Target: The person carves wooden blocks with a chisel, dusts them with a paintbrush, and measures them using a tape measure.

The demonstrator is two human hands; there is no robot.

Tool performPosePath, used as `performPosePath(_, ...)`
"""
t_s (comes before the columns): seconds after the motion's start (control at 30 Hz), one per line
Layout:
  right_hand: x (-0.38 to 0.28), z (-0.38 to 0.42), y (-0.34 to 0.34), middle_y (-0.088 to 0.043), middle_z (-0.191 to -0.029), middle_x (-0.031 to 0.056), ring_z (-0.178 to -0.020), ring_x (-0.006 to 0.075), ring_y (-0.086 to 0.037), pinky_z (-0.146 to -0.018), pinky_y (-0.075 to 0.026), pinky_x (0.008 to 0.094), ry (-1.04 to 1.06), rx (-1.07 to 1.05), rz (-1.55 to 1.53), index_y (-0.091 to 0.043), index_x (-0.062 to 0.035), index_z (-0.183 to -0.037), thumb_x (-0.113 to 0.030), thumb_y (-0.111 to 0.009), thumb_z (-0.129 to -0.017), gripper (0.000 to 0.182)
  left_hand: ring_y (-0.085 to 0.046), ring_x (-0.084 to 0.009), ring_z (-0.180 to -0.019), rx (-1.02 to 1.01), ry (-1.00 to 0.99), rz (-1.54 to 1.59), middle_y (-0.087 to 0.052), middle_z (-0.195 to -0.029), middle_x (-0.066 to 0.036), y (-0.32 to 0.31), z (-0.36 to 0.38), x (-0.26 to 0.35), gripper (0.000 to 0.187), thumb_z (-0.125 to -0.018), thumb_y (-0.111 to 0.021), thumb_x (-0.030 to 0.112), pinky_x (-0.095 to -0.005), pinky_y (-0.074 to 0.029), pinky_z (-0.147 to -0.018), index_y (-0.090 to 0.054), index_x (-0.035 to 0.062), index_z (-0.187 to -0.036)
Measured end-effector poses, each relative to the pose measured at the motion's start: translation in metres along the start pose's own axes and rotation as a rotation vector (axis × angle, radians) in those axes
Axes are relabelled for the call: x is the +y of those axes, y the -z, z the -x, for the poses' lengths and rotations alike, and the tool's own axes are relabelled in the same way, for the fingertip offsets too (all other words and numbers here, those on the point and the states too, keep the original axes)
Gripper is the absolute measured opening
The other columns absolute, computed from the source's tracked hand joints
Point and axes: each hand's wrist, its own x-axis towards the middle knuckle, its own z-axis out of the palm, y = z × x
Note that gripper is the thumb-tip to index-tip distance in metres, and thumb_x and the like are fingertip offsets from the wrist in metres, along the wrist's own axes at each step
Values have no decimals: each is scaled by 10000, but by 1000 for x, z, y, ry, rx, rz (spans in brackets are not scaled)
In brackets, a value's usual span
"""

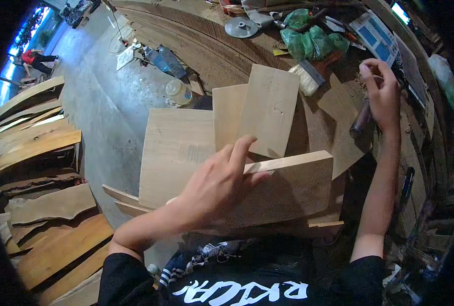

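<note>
My left hand point(214, 176) grips a thick wooden board point(293, 186) by its top edge, thumb on the near face and fingers over the far side. The board stands tilted on edge in front of my body. Behind it lie a wide pale board point(173, 148) and two smaller overlapping pieces, the upper one a pale wooden panel point(270, 104) with faint marks. My right hand point(384, 94) is raised at the right, its fingers curled together in a pinch; what they hold, if anything, cannot be made out. Below it lies a dark tool handle point(361, 120).
A wide brush point(308, 77), green plastic bags point(313, 41) and a metal disc point(241, 27) lie on the wooden bench. Bottles point(177, 92) stand on the floor beyond. Stacked planks point(59, 204) fill the left side. A person in red point(33, 58) is far off.
</note>
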Motion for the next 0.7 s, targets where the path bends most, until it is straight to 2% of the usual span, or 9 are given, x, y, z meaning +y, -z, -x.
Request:
performPosePath(0.03, -21, 8, 1, -666, -1020, 143, -990, 294, -648, -895, -495, 388, 38, 10, -126, -666, -40, -974, -263, -628, -952, 228, -647, -394, -906, 29, 5, -1, -633, -968, -203, -2, 3, 1, 560, -948, -668, 356, -461, -536, -775, -478, -7, -1330)
performPosePath(0.1, -51, 23, 3, -653, -1016, 149, -979, 288, -636, -902, -487, 406, 266, 3, -192, -662, -30, -960, -292, -662, -912, 266, -637, -357, -891, 85, -38, -97, -627, -975, -186, -12, 10, -2, 629, -904, -726, 294, -424, -522, -753, -466, 18, -1406)
performPosePath(0.13, -61, 30, 3, -649, -1016, 154, -987, 301, -627, -906, -484, 417, 371, -70, -243, -660, -30, -966, -312, -687, -880, 296, -631, -338, -883, 114, -58, -147, -625, -978, -177, -15, 12, -3, 676, -882, -755, 263, -405, -515, -743, -460, 30, -1444)
performPosePath(0.23, -86, 50, -7, -639, -1028, 157, -1007, 346, -597, -922, -473, 450, 613, -273, -276, -657, -42, -973, -367, -754, -787, 387, -623, -303, -903, 301, -311, -425, -634, -1035, -136, -18, 13, -2, 675, -810, -782, 218, -392, -518, -761, -527, 38, -1410)
performPosePath(0.33, -102, 82, -24, -584, -1229, 178, -1173, 398, -531, -1019, -426, 493, 567, -437, -248, -657, -61, -1086, -366, -755, -802, 428, -617, -281, -942, 223, -334, -363, -640, -1075, -106, -20, 17, -7, 597, -757, -775, 180, -386, -520, -786, -620, 43, -1317)
performPosePath(0.43, -110, 104, -31, -474, -1434, 212, -1351, 436, -415, -1125, -343, 532, 504, -528, -133, -637, -95, -1256, -364, -728, -843, 501, -604, -235, -904, 199, -439, -326, -624, -1061, -90, -17, 14, -13, 519, -815, -667, 162, -340, -495, -720, -623, 42, -1318)
performPosePath(0.5, -110, 110, -30, -386, -1534, 219, -1434, 445, -323, -1166, -296, 543, 439, -580, -80, -608, -129, -1347, -357, -720, -856, 553, -606, -233, -917, 180, -507, -339, -634, -1086, -93, -25, 18, -26, 489, -782, -663, 152, -338, -493, -727, -654, 43, -1259)
performPosePath(0.6, -105, 120, -41, -335, -1571, 224, -1459, 441, -277, -1168, -278, 569, 379, -607, 1, -580, -143, -1395, -390, -697, -878, 586, -610, -229, -930, 236, -563, -416, -638, -1068, -90, -28, 19, -29, 434, -775, -712, 139, -347, -501, -757, -683, 73, -1204)
performPosePath(0.7, -102, 120, -41, -324, -1588, 211, -1470, 449, -263, -1174, -263, 586, 419, -592, 65, -574, -143, -1404, -386, -684, -892, 577, -613, -250, -933, 300, -487, -261, -637, -1059, -90, -22, 8, -31, 423, -779, -767, 150, -375, -505, -787, -694, 108, -1194)
